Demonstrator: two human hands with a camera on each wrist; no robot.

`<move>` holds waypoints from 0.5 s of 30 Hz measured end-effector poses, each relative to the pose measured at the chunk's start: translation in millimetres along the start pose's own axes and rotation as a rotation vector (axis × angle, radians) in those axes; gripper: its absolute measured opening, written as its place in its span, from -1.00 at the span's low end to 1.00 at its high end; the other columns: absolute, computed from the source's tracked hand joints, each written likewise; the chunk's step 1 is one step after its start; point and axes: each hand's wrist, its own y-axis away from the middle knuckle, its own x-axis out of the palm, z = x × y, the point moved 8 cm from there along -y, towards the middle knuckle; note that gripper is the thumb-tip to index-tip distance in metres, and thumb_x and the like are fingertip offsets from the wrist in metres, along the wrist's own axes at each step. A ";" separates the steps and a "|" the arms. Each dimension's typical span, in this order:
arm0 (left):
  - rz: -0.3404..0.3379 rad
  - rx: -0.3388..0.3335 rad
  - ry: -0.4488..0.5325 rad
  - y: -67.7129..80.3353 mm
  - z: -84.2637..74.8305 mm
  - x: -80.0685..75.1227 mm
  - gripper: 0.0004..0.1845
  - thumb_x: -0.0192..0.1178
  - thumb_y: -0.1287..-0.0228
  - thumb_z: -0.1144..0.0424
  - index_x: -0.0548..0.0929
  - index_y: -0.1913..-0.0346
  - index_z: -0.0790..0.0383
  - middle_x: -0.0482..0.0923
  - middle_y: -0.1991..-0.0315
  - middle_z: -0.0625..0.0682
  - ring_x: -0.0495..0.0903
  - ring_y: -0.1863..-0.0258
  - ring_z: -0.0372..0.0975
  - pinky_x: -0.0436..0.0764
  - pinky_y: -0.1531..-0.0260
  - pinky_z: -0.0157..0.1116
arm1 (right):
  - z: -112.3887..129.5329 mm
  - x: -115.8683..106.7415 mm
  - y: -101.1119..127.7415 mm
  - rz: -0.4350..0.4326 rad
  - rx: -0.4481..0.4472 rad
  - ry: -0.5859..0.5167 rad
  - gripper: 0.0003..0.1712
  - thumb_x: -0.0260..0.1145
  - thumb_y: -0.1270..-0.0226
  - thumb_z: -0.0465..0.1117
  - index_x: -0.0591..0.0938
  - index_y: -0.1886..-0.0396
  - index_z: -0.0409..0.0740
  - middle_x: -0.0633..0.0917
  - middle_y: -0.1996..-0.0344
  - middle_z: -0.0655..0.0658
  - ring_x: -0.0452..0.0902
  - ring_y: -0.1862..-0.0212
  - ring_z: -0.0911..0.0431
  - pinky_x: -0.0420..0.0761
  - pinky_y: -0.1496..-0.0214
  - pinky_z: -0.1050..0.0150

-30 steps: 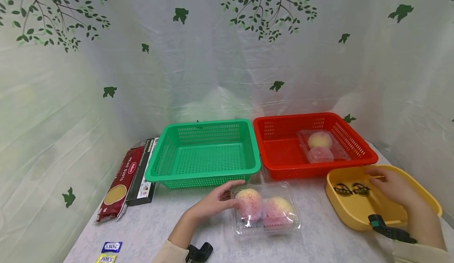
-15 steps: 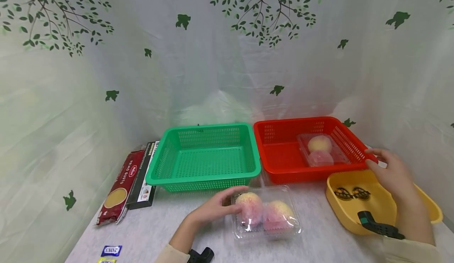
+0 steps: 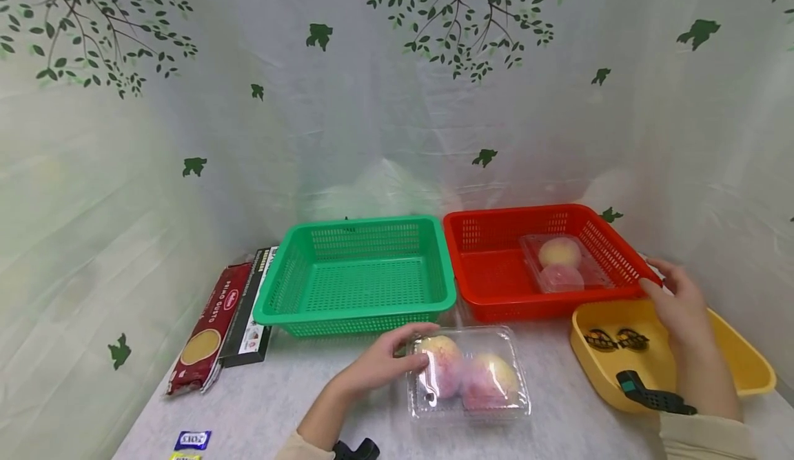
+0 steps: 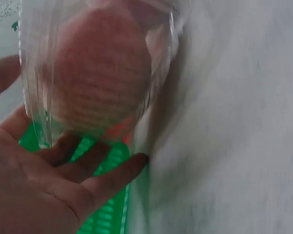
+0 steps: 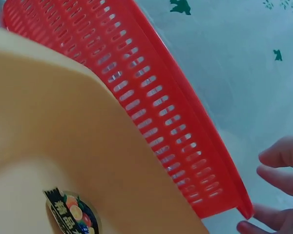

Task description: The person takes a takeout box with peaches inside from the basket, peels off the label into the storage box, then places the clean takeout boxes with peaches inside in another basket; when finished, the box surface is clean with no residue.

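Observation:
My left hand [image 3: 386, 363] holds the left edge of a clear plastic clamshell box [image 3: 516, 405] with two pink-and-yellow peaches [image 3: 490, 381] inside. In the left wrist view, the thumb lies on one side of the clamshell box [image 4: 36, 87] and the fingers reach round beneath. My right hand [image 3: 681, 305] is at the front right corner of the red basket [image 3: 496, 305], thumb near the rim. The right wrist view has its fingers [image 5: 283, 180] loosely bent and spread just beyond that corner. Under the right forearm, a yellow basin [image 3: 598, 377] contains two dark fruit-printed stickers [image 3: 633, 339].
Inside the red basket lies another clear box with two peaches [image 3: 560, 252]. A green basket [image 3: 356, 323] stands left of it. Further left are a red pack [image 3: 207, 329] and a black box [image 3: 245, 358]. Small blue [image 3: 193, 440] and yellow wrappers [image 3: 185, 456] lie at front left.
My right hand has moved from over the yellow basin up to the red basket's corner. The clamshell box has shifted slightly right with my left hand at its edge.

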 end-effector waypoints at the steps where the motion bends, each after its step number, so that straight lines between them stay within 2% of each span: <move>1: -0.006 0.000 0.015 -0.4 -2.1 1.0 -0.51 0.21 -0.40 0.14 0.48 -0.37 -0.05 0.46 -0.37 -0.06 0.38 -0.37 -0.07 0.36 -0.34 0.03 | -1.3 0.8 -0.3 0.008 -0.006 0.019 -0.28 0.02 -0.56 0.07 0.14 -0.59 -0.02 0.05 -0.54 -0.42 0.08 -0.38 -0.30 0.56 -0.15 0.35; 3: -0.014 0.002 0.059 -1.4 -6.1 3.6 -0.51 0.21 -0.40 0.18 0.48 -0.36 0.03 0.48 -0.34 0.03 0.46 -0.27 -0.12 0.46 -0.28 -0.06 | -3.6 2.6 -1.1 0.023 -0.027 0.051 -0.25 0.03 -0.56 0.06 0.11 -0.59 -0.14 0.11 -0.49 -0.45 0.21 -0.22 -0.24 0.45 0.17 0.59; 4: -0.015 0.004 0.090 -1.8 -7.4 5.1 -0.52 0.21 -0.40 0.20 0.48 -0.35 0.08 0.48 -0.32 0.09 0.51 -0.19 -0.16 0.53 -0.21 -0.14 | -4.2 3.8 -1.4 0.029 -0.039 0.063 -0.23 0.03 -0.55 0.06 0.10 -0.58 -0.19 0.12 -0.47 -0.47 0.24 -0.16 -0.21 0.40 0.27 0.63; 7: -0.022 -0.010 0.173 -2.4 -8.5 8.6 -0.52 0.22 -0.40 0.22 0.48 -0.34 0.16 0.50 -0.25 0.22 0.57 0.08 -0.29 0.63 0.10 -0.35 | -4.2 7.1 -1.5 0.048 -0.069 0.085 -0.21 0.02 -0.56 0.05 0.07 -0.56 -0.28 0.11 -0.45 -0.50 0.27 -0.10 -0.18 0.41 0.31 0.64; 9: -0.031 -0.020 0.199 -2.3 -8.4 9.9 -0.53 0.23 -0.40 0.22 0.48 -0.33 0.17 0.49 -0.24 0.25 0.58 0.15 -0.33 0.61 0.20 -0.41 | -3.6 8.1 -1.3 0.048 -0.087 0.097 -0.22 0.01 -0.56 0.03 0.07 -0.55 -0.32 0.11 -0.44 -0.52 0.28 -0.08 -0.19 0.42 0.32 0.65; 12: -0.040 -0.046 0.215 -2.0 -7.2 11.8 -0.53 0.25 -0.38 0.21 0.50 -0.31 0.16 0.49 -0.23 0.25 0.61 0.17 -0.31 0.61 0.21 -0.41 | -3.1 8.3 -0.6 0.044 -0.092 0.109 -0.24 0.01 -0.57 0.01 0.09 -0.54 -0.33 0.12 -0.44 -0.53 0.27 -0.10 -0.23 0.39 0.33 0.66; 15: -0.041 -0.063 0.204 -1.7 -5.9 14.0 -0.57 0.25 -0.37 0.18 0.51 -0.24 0.20 0.47 -0.23 0.25 0.60 0.07 -0.24 0.61 0.07 -0.32 | -3.5 8.2 -0.4 0.048 -0.094 0.117 -0.26 0.01 -0.57 -0.01 0.10 -0.53 -0.34 0.11 -0.44 -0.54 0.25 -0.13 -0.28 0.37 0.34 0.65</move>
